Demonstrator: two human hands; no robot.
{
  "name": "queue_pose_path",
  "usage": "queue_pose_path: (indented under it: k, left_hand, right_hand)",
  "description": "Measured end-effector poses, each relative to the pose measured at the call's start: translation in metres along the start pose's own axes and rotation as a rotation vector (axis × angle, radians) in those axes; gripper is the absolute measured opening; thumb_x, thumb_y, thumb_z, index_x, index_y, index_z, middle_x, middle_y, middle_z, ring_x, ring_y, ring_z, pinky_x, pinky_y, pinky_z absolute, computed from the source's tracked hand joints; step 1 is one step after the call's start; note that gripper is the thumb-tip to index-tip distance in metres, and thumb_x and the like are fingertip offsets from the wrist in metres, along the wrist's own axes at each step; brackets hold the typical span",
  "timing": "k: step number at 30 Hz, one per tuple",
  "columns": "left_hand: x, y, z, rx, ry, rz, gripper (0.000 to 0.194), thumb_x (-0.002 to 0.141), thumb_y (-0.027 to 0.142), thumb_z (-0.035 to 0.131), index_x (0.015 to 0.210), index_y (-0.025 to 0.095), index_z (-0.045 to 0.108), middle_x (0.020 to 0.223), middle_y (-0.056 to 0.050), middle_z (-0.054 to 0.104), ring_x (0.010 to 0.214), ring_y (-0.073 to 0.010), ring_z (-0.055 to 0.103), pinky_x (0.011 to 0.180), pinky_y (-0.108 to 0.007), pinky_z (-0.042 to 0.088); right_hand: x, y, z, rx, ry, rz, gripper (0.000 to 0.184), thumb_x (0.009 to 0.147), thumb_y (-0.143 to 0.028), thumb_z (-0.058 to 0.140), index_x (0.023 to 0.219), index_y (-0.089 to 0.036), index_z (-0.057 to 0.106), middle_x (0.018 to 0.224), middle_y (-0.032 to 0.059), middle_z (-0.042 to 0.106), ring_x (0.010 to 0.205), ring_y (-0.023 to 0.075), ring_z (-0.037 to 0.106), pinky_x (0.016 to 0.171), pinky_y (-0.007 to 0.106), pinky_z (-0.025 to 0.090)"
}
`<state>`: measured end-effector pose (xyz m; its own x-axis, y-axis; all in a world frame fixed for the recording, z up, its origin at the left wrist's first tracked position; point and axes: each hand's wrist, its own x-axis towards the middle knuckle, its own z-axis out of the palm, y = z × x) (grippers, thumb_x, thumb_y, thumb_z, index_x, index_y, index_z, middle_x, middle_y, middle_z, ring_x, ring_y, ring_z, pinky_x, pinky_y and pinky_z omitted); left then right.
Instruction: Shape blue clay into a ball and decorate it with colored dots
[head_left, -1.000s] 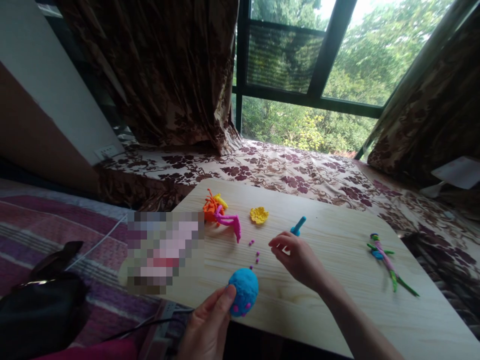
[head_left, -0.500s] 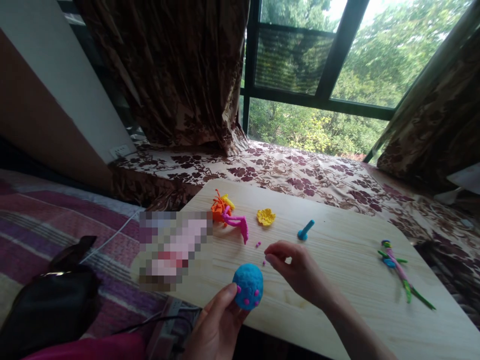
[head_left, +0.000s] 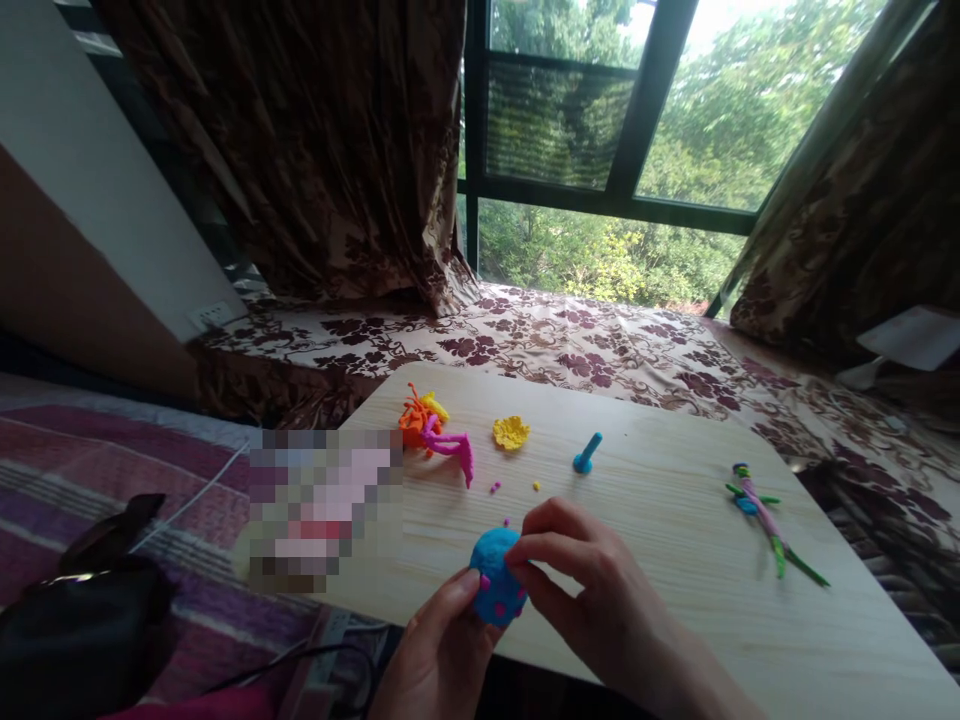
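Observation:
A rounded blue clay cap [head_left: 491,552] dotted with pink bits is gripped by my left hand [head_left: 439,640], thumb along its left side. Thumb and forefinger of my right hand [head_left: 600,575] are pinched against the cap's upper right; whatever lies between them is hidden. Just beyond the cap, a pink clay bit [head_left: 506,522] rests on the table. Farther back lie small pink bits [head_left: 495,487] and a tiny yellow bit [head_left: 535,486]. A blue clay stem on a round foot [head_left: 588,457] stands tilted behind my right hand.
On the pale wooden table [head_left: 660,500] are a crumpled yellow clay piece [head_left: 511,433], an orange clay figure [head_left: 417,425] with pink limbs, and a pink-and-green clay figure [head_left: 761,510]. A blurred patch covers the left edge. A black bag [head_left: 75,620] lies at left.
My right hand has moved left and down from above the table to the blue cap, its fingertips now touching it. The yellow bit has come into sight. The view has shifted slightly right.

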<state>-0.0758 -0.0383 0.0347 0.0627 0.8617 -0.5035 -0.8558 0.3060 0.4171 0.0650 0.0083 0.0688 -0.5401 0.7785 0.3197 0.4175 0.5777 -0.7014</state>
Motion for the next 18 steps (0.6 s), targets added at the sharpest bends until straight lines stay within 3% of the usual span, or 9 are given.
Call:
queue_pose_path:
  k: [6, 10, 13, 18]
  left_hand:
    - [-0.004, -0.003, 0.006, 0.000, -0.010, 0.017, 0.018, 0.074, 0.018, 0.059, 0.089, 0.016, 0.069, 0.091, -0.006, 0.072, 0.087, -0.0194, 0.065, 0.084, -0.033, 0.048]
    - [-0.004, -0.005, 0.010, 0.034, -0.053, 0.048, 0.016, 0.072, 0.016, 0.063, 0.087, 0.016, 0.069, 0.087, -0.006, 0.073, 0.081, -0.0167, 0.066, 0.081, -0.029, 0.048]
    - [-0.001, -0.008, 0.009, 0.026, -0.056, 0.095, 0.016, 0.069, 0.014, 0.066, 0.085, 0.016, 0.069, 0.083, -0.005, 0.073, 0.076, -0.0136, 0.066, 0.078, -0.026, 0.048]
    - [0.002, -0.011, 0.008, 0.019, -0.039, 0.125, 0.023, 0.070, 0.018, 0.067, 0.093, 0.016, 0.068, 0.087, -0.005, 0.073, 0.085, -0.0146, 0.065, 0.083, -0.024, 0.045]
  right_hand:
    - [-0.006, -0.002, -0.005, 0.096, -0.017, -0.052, 0.031, 0.083, -0.007, 0.043, 0.103, -0.023, 0.061, 0.096, 0.0065, 0.052, 0.087, 0.0165, 0.051, 0.075, 0.031, 0.044]
    - [-0.008, -0.002, -0.005, 0.196, 0.007, -0.082, 0.045, 0.078, 0.003, 0.039, 0.109, -0.023, 0.057, 0.105, 0.0067, 0.049, 0.096, 0.0166, 0.050, 0.081, 0.031, 0.044]
    - [-0.008, -0.004, -0.005, 0.205, 0.018, -0.085, 0.046, 0.077, 0.005, 0.037, 0.108, -0.023, 0.057, 0.110, 0.0062, 0.047, 0.102, 0.0170, 0.047, 0.086, 0.032, 0.042]
    - [-0.009, -0.008, -0.006, 0.204, 0.016, -0.092, 0.047, 0.078, 0.006, 0.038, 0.108, -0.025, 0.057, 0.114, 0.0045, 0.046, 0.105, 0.0167, 0.045, 0.091, 0.033, 0.039]
